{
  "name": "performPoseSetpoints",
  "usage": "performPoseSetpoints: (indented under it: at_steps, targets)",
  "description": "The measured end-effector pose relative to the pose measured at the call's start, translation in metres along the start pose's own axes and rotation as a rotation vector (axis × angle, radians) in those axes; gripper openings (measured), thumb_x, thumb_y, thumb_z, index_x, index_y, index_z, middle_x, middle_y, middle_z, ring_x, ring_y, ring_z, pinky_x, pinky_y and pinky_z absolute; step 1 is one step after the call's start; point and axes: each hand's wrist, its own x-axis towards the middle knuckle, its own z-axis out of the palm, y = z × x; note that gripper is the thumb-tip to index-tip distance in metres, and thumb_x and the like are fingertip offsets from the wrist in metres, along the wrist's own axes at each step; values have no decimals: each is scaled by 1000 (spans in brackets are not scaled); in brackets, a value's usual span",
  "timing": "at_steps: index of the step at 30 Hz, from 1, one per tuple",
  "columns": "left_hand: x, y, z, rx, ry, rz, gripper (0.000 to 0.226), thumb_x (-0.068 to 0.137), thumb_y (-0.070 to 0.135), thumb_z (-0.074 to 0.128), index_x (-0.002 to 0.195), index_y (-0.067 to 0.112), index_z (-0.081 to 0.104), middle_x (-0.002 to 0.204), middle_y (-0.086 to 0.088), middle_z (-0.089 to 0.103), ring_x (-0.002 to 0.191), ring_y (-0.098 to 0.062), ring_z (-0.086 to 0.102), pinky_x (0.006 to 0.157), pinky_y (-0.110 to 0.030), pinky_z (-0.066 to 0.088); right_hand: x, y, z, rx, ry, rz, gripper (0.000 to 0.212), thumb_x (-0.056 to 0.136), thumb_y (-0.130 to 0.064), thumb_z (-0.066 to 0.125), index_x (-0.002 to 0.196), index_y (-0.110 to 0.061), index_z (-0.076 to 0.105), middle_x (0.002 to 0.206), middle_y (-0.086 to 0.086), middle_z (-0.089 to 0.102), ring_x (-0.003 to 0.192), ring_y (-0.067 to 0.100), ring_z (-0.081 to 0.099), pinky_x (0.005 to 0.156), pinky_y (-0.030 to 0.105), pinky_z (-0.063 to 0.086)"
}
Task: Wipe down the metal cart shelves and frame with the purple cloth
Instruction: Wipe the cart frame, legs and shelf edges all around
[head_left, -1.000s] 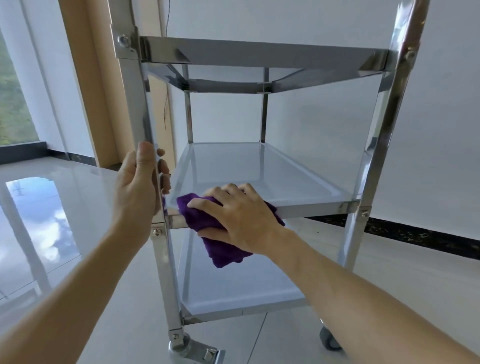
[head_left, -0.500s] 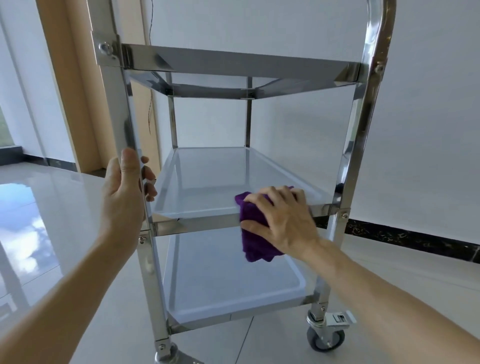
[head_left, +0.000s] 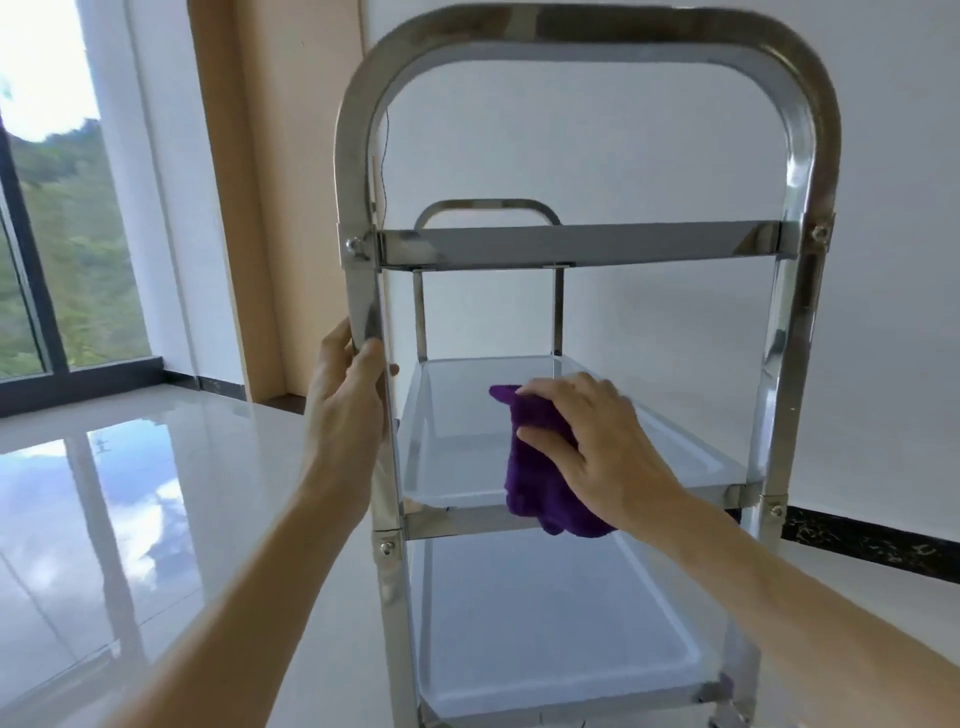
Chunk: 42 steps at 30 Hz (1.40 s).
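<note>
So the left hand (head_left: 345, 415) is wrapped around the cart's (head_left: 587, 31) near-left post (head_left: 363, 291), thumb on the near face and fingers curled around behind it, just above the middle shelf (head_left: 457, 415). The right hand (head_left: 597, 452) is palm down with the fingers spread, pressing the cloth (head_left: 540, 483) flat on the middle shelf. The cloth sits toward the front of that shelf, a bit right of centre, and its lower end hangs over the front rail (head_left: 457, 522). One purple corner pokes out past the fingertips toward the back.

Top shelf (head_left: 576, 244) only shows its front edge, with a small handle (head_left: 488, 208) peeking up behind it and the big rounded handle arching overhead. Bottom shelf (head_left: 545, 623) is visible below. The cart stands on a glossy floor (head_left: 130, 493) beside a white wall (head_left: 675, 130), with a window (head_left: 52, 208) off to the left.
</note>
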Motion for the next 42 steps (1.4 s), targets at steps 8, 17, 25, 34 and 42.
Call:
performPoseSetpoints:
  at_steps: [8, 17, 25, 34, 42]
  targets:
    - [22, 36, 13, -206, 31, 9, 26, 103, 27, 44, 123, 34, 60, 107, 4, 72, 100, -12, 66, 95, -37, 50, 110, -78, -79, -80, 583, -163, 38, 98, -45, 49, 130, -27, 53, 126, 0, 52, 114, 22, 46, 95, 30, 29]
    - [36, 37, -1, -308, -40, 0, 28, 100, 32, 51, 125, 34, 63, 93, 1, 73, 85, -10, 67, 82, -31, 53, 161, -86, -25, -492, -9, -208, 55, 93, -66, 23, 135, -33, 35, 129, -3, 49, 114, 28, 46, 96, 48, 32]
    - [36, 29, -5, -327, 40, 31, 28, 89, 36, 57, 114, 38, 69, 87, 5, 75, 82, -11, 65, 94, -38, 52, 134, -22, -62, -480, 138, -198, 44, 95, -63, 30, 128, -36, 43, 123, -9, 53, 106, 20, 53, 94, 42, 38]
    - [31, 24, 9, -249, 80, 84, 27, 96, 39, 52, 119, 44, 64, 92, 8, 75, 86, -7, 67, 89, -34, 51, 117, 8, -93, -480, 263, 116, 59, 90, -76, 18, 113, -35, 53, 109, -5, 56, 106, 26, 51, 95, 48, 34]
    - [29, 30, 7, -181, 103, 133, 28, 103, 27, 48, 119, 42, 65, 78, -5, 68, 73, -18, 58, 79, -44, 52, 159, -88, -19, -565, 205, -150, 53, 97, -66, 22, 122, -31, 53, 113, 2, 60, 101, 30, 54, 86, 49, 41]
